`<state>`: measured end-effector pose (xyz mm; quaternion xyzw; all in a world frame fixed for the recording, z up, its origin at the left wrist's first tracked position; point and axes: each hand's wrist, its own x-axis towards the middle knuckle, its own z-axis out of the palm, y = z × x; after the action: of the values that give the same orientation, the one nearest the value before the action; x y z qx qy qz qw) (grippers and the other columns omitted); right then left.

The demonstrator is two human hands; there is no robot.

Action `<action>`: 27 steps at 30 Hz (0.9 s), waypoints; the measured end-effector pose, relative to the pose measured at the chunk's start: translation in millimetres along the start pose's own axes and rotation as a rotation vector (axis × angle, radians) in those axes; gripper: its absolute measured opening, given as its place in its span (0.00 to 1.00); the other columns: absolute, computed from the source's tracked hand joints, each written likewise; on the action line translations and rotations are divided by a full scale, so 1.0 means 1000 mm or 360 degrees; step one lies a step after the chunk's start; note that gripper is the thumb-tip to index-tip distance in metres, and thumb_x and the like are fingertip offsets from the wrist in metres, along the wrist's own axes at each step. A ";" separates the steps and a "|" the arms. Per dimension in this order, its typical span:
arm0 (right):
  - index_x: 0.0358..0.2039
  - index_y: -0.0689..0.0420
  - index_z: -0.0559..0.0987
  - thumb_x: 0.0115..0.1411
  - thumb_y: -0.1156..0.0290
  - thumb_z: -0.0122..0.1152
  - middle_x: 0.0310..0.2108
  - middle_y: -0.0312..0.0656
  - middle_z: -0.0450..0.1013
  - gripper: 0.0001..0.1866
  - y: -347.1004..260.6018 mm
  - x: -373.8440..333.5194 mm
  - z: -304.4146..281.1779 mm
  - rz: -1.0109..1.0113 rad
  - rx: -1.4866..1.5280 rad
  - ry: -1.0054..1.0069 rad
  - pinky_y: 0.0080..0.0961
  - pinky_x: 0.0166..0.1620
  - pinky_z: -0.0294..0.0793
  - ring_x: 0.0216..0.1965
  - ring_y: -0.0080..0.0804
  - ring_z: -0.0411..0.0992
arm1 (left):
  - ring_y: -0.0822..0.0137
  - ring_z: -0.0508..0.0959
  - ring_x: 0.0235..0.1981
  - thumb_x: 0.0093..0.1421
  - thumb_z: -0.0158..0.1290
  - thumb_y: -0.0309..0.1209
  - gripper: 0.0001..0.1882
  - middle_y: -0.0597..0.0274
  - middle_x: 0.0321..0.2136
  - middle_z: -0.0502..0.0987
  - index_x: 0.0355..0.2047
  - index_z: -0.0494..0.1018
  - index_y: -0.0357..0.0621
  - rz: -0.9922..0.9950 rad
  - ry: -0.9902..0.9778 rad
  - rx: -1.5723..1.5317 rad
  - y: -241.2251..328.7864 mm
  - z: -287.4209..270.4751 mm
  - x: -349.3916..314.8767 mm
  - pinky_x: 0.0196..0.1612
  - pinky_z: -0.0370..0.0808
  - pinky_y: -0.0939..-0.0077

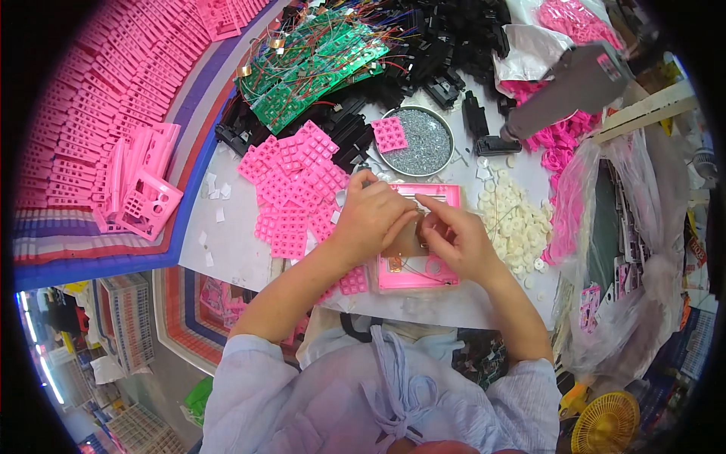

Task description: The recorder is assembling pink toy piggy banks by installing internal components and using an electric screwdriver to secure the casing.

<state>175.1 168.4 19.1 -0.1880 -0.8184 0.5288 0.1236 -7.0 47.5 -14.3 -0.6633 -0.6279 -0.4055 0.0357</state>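
A pink plastic housing [420,284] lies in front of me on the white table, with a brown board [406,244] inside it. My left hand [374,217] bends over the housing's left side, its fingers closed near the top edge. From the right, my right hand [459,238] reaches over the same housing with curled fingers, its index fingertip meeting the left hand's fingers. Whatever is pinched between them is too small and too covered to name. Pink rubber keypads [291,189] are heaped beside my left hand, and small cream-white round parts [514,219] lie beyond my right.
A round dish of small metal screws [416,140] stands behind the housing, one pink keypad on its rim. Green circuit boards with wires [318,76] and black plastic parts [446,45] fill the back. A grey electric screwdriver [567,87] hangs at right. Stacked pink housings [98,113] stand left.
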 end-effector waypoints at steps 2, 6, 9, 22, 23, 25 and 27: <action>0.59 0.60 0.74 0.60 0.77 0.59 0.31 0.41 0.77 0.25 -0.005 0.005 -0.011 0.0126 0.0068 -0.0104 0.23 0.29 0.72 0.25 0.24 0.72 | 0.63 0.77 0.32 0.57 0.61 0.30 0.05 0.66 0.27 0.78 0.34 0.79 0.49 0.0005 -0.0052 0.0001 0.001 -0.002 -0.001 0.50 0.64 0.60; 0.58 0.59 0.75 0.60 0.77 0.59 0.32 0.39 0.77 0.23 0.008 0.027 -0.029 -0.0028 -0.0231 0.0275 0.20 0.29 0.71 0.26 0.22 0.72 | 0.64 0.77 0.32 0.58 0.61 0.30 0.04 0.66 0.27 0.79 0.35 0.80 0.49 -0.0100 -0.0132 -0.0099 0.001 -0.006 -0.006 0.50 0.63 0.61; 0.56 0.58 0.76 0.59 0.77 0.60 0.36 0.39 0.77 0.22 0.001 0.033 -0.032 0.0035 -0.0169 0.0220 0.24 0.37 0.74 0.34 0.26 0.74 | 0.63 0.77 0.30 0.57 0.61 0.28 0.03 0.64 0.24 0.78 0.31 0.79 0.46 -0.0268 -0.0055 -0.0216 0.000 -0.006 -0.005 0.47 0.66 0.64; 0.54 0.66 0.73 0.57 0.72 0.64 0.43 0.53 0.78 0.24 0.052 0.119 -0.042 0.0110 -0.0918 0.1029 0.36 0.53 0.72 0.46 0.45 0.77 | 0.64 0.75 0.26 0.58 0.61 0.27 0.02 0.64 0.23 0.77 0.31 0.79 0.45 -0.0509 0.0242 -0.0199 -0.006 -0.001 -0.013 0.43 0.65 0.66; 0.55 0.67 0.72 0.57 0.72 0.64 0.44 0.53 0.78 0.25 0.049 0.109 -0.031 -0.0043 -0.0573 0.1099 0.34 0.54 0.71 0.48 0.42 0.76 | 0.64 0.75 0.27 0.58 0.60 0.27 0.02 0.64 0.24 0.78 0.32 0.79 0.44 -0.0553 0.0234 -0.0184 -0.006 -0.003 -0.012 0.43 0.65 0.66; 0.57 0.67 0.72 0.58 0.73 0.65 0.47 0.52 0.77 0.27 0.036 0.079 -0.011 -0.0185 0.0036 0.1051 0.30 0.56 0.70 0.50 0.35 0.75 | 0.63 0.75 0.28 0.59 0.59 0.26 0.02 0.62 0.26 0.78 0.33 0.79 0.43 -0.0676 0.0214 -0.0189 -0.007 -0.006 -0.015 0.42 0.65 0.67; 0.56 0.66 0.73 0.57 0.77 0.64 0.48 0.47 0.76 0.26 0.013 0.043 -0.005 -0.0155 0.0242 0.0789 0.30 0.57 0.70 0.53 0.30 0.73 | 0.63 0.74 0.28 0.59 0.59 0.26 0.02 0.62 0.26 0.78 0.32 0.79 0.42 -0.0716 0.0213 -0.0231 -0.010 -0.008 -0.020 0.42 0.65 0.67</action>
<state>140.8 196.2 9.3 -0.2623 -0.7291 0.5200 0.3595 -17.4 29.6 -25.3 -0.4794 -0.7254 -0.4902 -0.0617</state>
